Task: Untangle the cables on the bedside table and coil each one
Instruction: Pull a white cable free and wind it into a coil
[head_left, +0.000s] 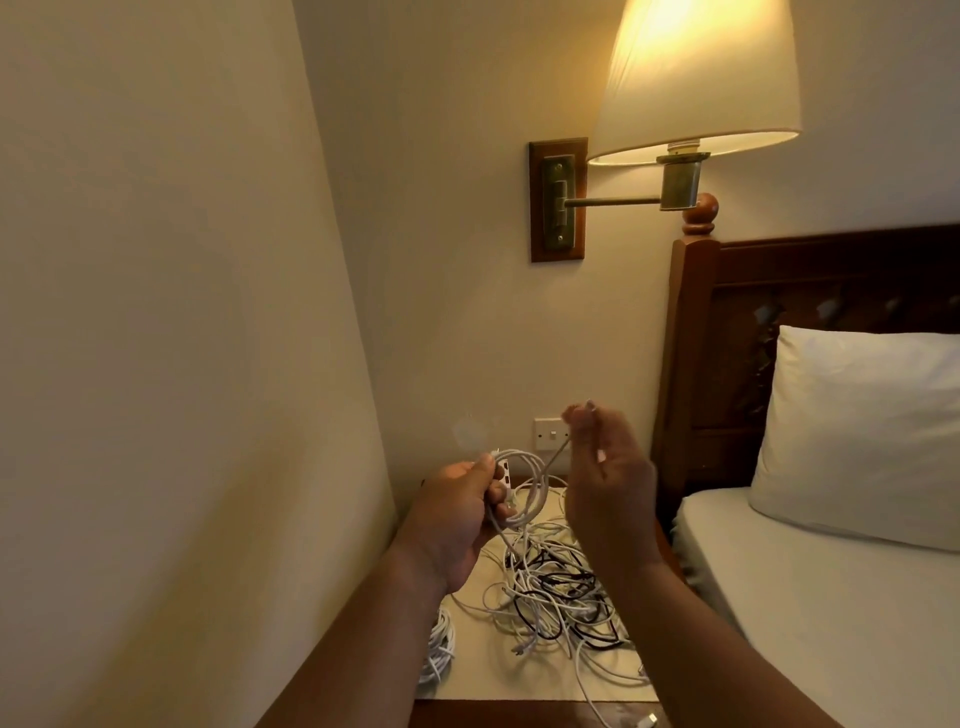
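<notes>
Now the left hand (457, 512) grips a half-made white coil (519, 486) above the bedside table (483, 670), while the right hand (605, 470) pinches its free end. Best to feed even loops, lifting clear of the tangle (558, 597) below.

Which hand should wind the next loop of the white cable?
Probably the right hand. It pinches the loose end of the white cable, raised above the loops, so it can swing round. The left hand grips those loops and should just steady them.
</notes>
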